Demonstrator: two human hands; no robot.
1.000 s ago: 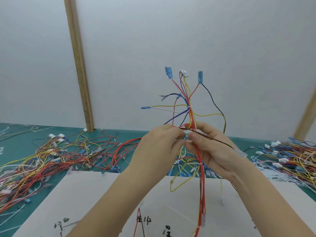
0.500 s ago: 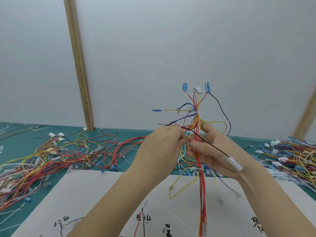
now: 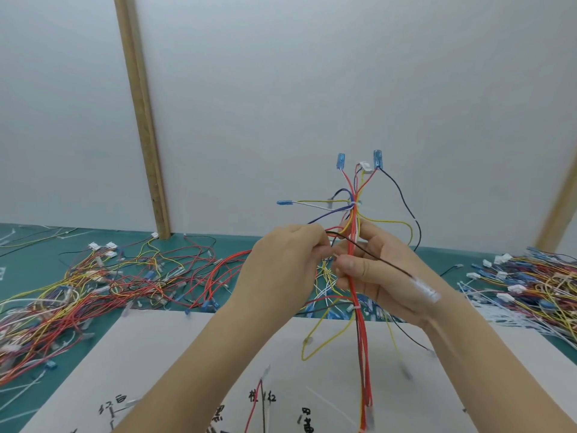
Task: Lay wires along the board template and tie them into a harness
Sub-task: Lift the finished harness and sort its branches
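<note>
I hold a wire harness (image 3: 354,220) upright in front of me, its red, yellow, blue and black wires fanning out above a white tie. My right hand (image 3: 381,273) grips the red trunk of the bundle between thumb and fingers. My left hand (image 3: 281,270) pinches wires at the bundle just left of the right thumb. A black wire with a clear connector (image 3: 426,290) crosses over my right hand. The red trunk hangs down to the white board template (image 3: 193,354) with handwritten marks.
Loose coloured wires (image 3: 109,282) lie in a heap on the green mat at the left. Another pile of wires with white connectors (image 3: 530,279) lies at the right. A wooden post (image 3: 143,120) stands against the white wall; a second post edges in at far right.
The harness has dropped lower and shifted right since a second ago, then rose slightly. Both hands keep their hold near the same spot, and the black wire's connector slid down over my right wrist.
</note>
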